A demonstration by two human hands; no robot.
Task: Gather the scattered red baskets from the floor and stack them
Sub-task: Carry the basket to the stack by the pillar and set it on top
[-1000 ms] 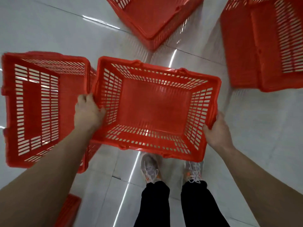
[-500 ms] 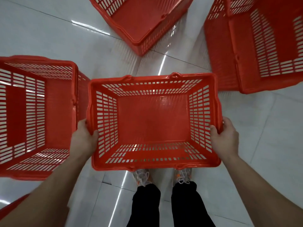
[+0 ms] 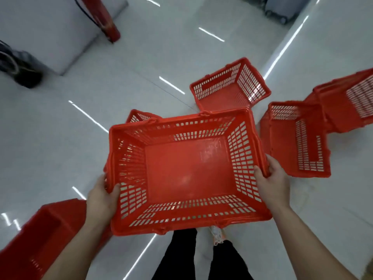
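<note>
I hold an empty red slotted basket [image 3: 187,172] in the air, open side up, above my legs. My left hand [image 3: 102,197] grips its left rim with the thumb hooked inside. My right hand [image 3: 271,180] grips the right rim the same way. Other red baskets lie on the white floor: one on its side beyond the held one [image 3: 230,87], one to the right [image 3: 294,138], one at the far right edge [image 3: 351,102], one at the lower left [image 3: 40,239]. A further basket [image 3: 139,116] peeks out behind the held basket's far left corner.
A red fire extinguisher [image 3: 103,19] leans by a white block [image 3: 46,31] at the upper left. A dark bag [image 3: 18,67] sits at the left edge. A grey wheeled object [image 3: 282,9] stands at the top right. Glossy white floor tiles [image 3: 60,138] spread to the left.
The held basket stays in both hands while the view has risen and swung away from the floor baskets, which now look smaller and lie farther off to the right.
</note>
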